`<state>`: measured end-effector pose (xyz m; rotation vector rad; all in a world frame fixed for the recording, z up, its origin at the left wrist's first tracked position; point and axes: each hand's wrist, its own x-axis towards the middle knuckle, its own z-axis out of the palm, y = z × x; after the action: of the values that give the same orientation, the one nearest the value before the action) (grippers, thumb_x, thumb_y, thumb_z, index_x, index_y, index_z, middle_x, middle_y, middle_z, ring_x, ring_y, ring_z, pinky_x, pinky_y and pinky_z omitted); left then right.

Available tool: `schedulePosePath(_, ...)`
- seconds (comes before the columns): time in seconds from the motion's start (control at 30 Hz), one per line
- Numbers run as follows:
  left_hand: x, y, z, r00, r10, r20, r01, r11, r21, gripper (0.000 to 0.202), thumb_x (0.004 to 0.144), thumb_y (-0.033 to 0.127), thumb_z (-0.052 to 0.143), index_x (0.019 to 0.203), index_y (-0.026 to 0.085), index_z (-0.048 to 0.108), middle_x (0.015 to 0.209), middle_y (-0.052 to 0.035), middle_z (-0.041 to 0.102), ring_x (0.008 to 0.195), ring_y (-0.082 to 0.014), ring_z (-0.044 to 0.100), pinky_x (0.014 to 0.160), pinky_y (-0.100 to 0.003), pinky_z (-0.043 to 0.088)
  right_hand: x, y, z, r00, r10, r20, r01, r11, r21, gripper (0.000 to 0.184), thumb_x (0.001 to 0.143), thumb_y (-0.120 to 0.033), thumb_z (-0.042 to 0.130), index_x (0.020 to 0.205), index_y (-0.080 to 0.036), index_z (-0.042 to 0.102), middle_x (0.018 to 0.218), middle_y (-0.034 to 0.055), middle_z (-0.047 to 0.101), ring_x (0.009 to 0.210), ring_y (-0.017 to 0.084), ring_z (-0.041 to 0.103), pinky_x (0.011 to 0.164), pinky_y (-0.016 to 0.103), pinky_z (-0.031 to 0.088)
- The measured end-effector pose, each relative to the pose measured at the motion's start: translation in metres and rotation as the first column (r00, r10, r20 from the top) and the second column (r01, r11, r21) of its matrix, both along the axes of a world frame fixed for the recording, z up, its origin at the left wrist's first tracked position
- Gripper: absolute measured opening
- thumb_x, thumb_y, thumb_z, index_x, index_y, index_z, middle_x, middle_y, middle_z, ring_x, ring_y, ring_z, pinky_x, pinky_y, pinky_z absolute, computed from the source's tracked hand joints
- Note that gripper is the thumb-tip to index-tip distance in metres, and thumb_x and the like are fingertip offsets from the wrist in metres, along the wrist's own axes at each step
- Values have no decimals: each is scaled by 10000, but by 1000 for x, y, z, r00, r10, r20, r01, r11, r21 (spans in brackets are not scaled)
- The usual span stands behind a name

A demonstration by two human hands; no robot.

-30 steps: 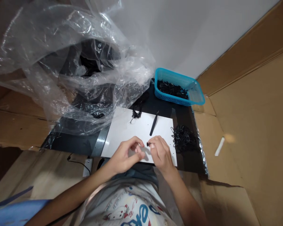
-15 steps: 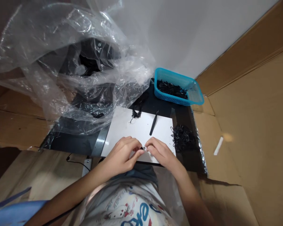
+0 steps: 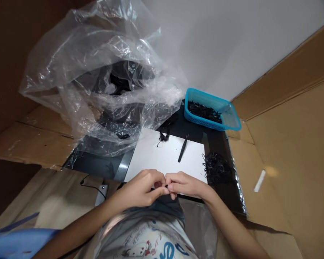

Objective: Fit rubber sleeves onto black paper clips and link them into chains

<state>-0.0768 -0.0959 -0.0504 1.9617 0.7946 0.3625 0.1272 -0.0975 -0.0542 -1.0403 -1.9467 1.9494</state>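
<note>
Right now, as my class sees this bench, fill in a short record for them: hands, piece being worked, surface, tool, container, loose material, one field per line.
Left hand: pinching the piece
Right hand: meeting the left at the piece; exact grip unclear
Piece: small black item, mostly hidden
Surface: white sheet on black tabletop
Tool: slim black pointed tool, lying on the sheet
Container: blue plastic basket holding black pieces
Loose material: black cord loops, piled at the sheet's right

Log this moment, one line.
left hand: pinching small black piece | right hand: at it | black tool: on white sheet | black loops: right of sheet
</note>
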Motion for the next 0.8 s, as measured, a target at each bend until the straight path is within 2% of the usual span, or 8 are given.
schedulePosePath(0.07, -1, -2, 0, 1000, 23, 21, -23, 1000, -5, 180, 872, 289, 520, 813, 144, 609, 724, -30, 610, 673, -149, 549, 623, -233, 380, -3, -4, 0, 999, -42, 16, 42, 999, 14, 118, 857, -211, 430, 740, -207, 445, 581, -46, 579, 549, 113, 554, 545, 212, 424)
schedulePosePath(0.17, -1, -3, 0, 999, 46, 26, -45, 999, -5, 173, 856, 249, 506, 794, 134, 619, 716, -37, 614, 667, -148, 555, 625, -230, 392, -9, -11, 5, 982, -92, 163, 50, 968, 245, 137, 846, -148, 388, 728, -214, 406, 616, -32, 585, 578, 125, 552, 570, 227, 414)
schedulePosePath(0.23, -2, -2, -1, 999, 49, 17, -48, 998, -34, 178, 847, 247, 509, 784, 131, 628, 694, -34, 619, 645, -144, 556, 606, -222, 391, -12, -14, 7, 957, -119, 265, -9, 899, 437, 154, 855, -137, 359, 727, -218, 391, 640, -19, 572, 583, 139, 534, 562, 238, 385)
schedulePosePath(0.33, -4, 1, -2, 998, 57, 1, -57, 992, -113, 214, 858, 269, 501, 775, 128, 639, 675, -32, 631, 632, -142, 561, 596, -218, 389, -15, -17, 8, 921, -136, 364, -112, 804, 584, 149, 885, -146, 347, 767, -216, 404, 666, -7, 561, 579, 151, 517, 545, 246, 345)
schedulePosePath(0.47, -4, 5, -4, 997, 71, 25, -63, 965, -253, 252, 865, 298, 491, 756, 122, 634, 668, -31, 630, 641, -144, 548, 611, -224, 398, -14, -17, 11, 875, -134, 466, -252, 694, 674, 99, 910, -168, 378, 842, -203, 441, 701, 5, 598, 590, 165, 526, 564, 265, 324)
schedulePosePath(0.63, 0, 7, -5, 994, 95, 62, -64, 919, -390, 286, 853, 349, 498, 715, 118, 596, 630, -22, 599, 626, -139, 521, 595, -222, 392, -15, -18, 15, 820, -182, 543, -397, 503, 768, 143, 894, -153, 363, 793, -200, 452, 640, 6, 568, 533, 166, 476, 553, 300, 284)
schedulePosePath(0.73, 3, 10, -4, 997, 73, 34, -55, 926, -375, 254, 835, 322, 509, 690, 127, 580, 616, -9, 583, 613, -131, 510, 583, -218, 375, -15, -18, 12, 833, -218, 509, -400, 400, 825, 186, 856, -112, 346, 729, -200, 451, 604, 10, 541, 522, 162, 453, 554, 313, 267)
schedulePosePath(0.8, 4, 13, -1, 999, 39, 32, -24, 927, -375, 242, 826, 313, 513, 670, 135, 560, 600, 4, 568, 597, -122, 497, 571, -212, 365, -15, -17, 8, 867, -236, 439, -341, 362, 868, 196, 836, -109, 342, 693, -203, 438, 589, 11, 522, 527, 163, 440, 549, 314, 257)
